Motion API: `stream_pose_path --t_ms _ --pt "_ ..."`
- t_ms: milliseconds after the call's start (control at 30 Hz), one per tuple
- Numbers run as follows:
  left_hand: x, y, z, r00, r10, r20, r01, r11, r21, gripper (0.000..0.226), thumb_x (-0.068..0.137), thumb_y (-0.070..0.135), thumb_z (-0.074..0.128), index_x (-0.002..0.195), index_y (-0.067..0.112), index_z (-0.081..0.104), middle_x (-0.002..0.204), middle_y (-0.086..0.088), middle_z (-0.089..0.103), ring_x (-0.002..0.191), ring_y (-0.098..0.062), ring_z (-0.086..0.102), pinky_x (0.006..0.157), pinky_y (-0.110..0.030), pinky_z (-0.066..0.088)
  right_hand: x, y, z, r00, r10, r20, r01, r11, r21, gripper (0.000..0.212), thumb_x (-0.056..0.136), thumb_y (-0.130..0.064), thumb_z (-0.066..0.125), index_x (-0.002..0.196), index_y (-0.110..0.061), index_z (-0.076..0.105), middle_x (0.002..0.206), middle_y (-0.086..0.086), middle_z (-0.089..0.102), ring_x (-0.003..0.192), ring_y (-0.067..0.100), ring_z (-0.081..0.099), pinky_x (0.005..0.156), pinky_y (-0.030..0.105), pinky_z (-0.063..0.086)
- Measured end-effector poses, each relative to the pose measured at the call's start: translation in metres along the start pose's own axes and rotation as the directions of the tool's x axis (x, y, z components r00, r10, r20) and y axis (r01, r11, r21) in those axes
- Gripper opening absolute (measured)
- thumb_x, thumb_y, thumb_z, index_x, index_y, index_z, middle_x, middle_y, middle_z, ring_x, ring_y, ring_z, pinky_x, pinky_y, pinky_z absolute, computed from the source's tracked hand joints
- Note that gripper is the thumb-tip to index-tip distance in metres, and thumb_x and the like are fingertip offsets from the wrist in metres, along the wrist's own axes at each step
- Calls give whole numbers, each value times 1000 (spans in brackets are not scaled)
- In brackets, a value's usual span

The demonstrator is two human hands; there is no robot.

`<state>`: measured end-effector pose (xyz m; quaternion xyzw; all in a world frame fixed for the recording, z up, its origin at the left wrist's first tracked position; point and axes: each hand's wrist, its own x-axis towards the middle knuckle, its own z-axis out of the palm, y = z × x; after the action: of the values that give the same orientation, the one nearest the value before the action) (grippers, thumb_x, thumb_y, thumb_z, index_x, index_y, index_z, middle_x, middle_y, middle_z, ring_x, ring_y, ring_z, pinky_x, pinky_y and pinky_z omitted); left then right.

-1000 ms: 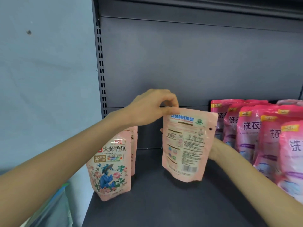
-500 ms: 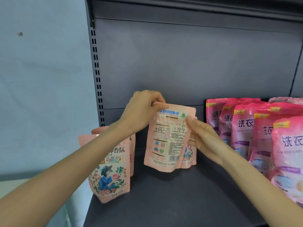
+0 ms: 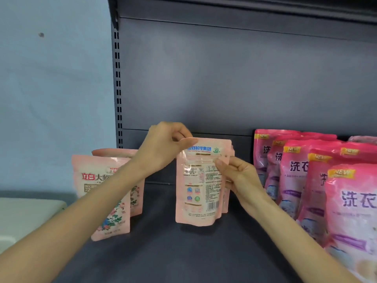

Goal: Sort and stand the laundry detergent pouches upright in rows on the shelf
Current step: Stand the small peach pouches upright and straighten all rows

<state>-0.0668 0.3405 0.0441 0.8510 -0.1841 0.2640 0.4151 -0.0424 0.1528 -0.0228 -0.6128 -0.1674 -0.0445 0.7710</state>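
Observation:
A pale pink detergent pouch [image 3: 199, 186] stands upright mid-shelf with its printed back and barcode toward me. My left hand [image 3: 163, 148] pinches its top left corner. My right hand [image 3: 238, 178] grips its right edge, thumb on the front. Edges of another pink pouch [image 3: 226, 198] show just behind it. At the left, two floral pink pouches [image 3: 114, 213] stand one behind the other, partly covered by my left forearm. Rows of brighter pink-and-purple pouches [image 3: 302, 180] fill the right side.
The dark grey shelf deck [image 3: 183, 252] shows bare surface in front of and between the pouch groups. A slotted upright [image 3: 118, 84] marks the shelf's left end against a pale blue wall. A white object [image 3: 24, 213] lies lower left, off the shelf.
My right hand came from behind the pouch to its right edge, thumb on the front. The pouch has shifted slightly left and farther back, and stands straighter. My left hand has stayed on its top corner.

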Motion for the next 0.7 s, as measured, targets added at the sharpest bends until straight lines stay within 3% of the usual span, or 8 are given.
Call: stream_pose_path --t_ms 167,267,333,433,533,700 --pt "3 13 -4 967 -66 247 110 980 -168 37 94 36 46 92 6 68 83 -6 74 73 -17 70 66 -25 58 -1 3 -12 997 44 69 -48 996 71 13 83 -10 62 94 -6 68 88 7 74 78 15 71 62 22 56" --pt "2 3 -8 949 -55 310 107 982 -154 22 95 20 47 103 10 65 88 -1 74 79 -19 70 68 -25 58 -1 7 -17 989 73 130 -82 995 63 20 79 -16 64 97 -7 68 92 7 74 81 17 71 64 24 55" --pt "1 -2 -5 950 -11 311 53 991 -125 24 91 10 54 113 15 62 94 2 73 86 -18 69 73 -27 57 0 8 -19 978 92 188 -107 992 73 31 72 -23 67 100 -8 68 95 6 73 84 16 70 68 25 55" --pt "1 3 4 927 170 334 -174 985 -19 48 85 3 62 125 28 55 118 7 62 100 -12 63 85 -27 54 2 10 -19 954 145 261 -169 983 70 41 64 -30 72 100 -11 70 100 7 72 86 18 68 73 27 56" --pt "5 9 10 865 289 409 -350 933 80 42 84 5 65 118 29 63 127 10 53 112 -6 53 91 -33 49 4 17 -20 932 194 306 -231 969 89 35 64 -29 75 94 -13 73 96 9 72 82 19 68 72 29 57" --pt "5 5 17 834 293 467 -409 897 167 20 80 27 66 98 35 69 121 20 53 113 -6 52 91 -46 46 -1 27 -24 909 267 320 -273 962 -26 27 70 -31 72 94 -18 71 90 6 70 74 18 65 63 32 51"
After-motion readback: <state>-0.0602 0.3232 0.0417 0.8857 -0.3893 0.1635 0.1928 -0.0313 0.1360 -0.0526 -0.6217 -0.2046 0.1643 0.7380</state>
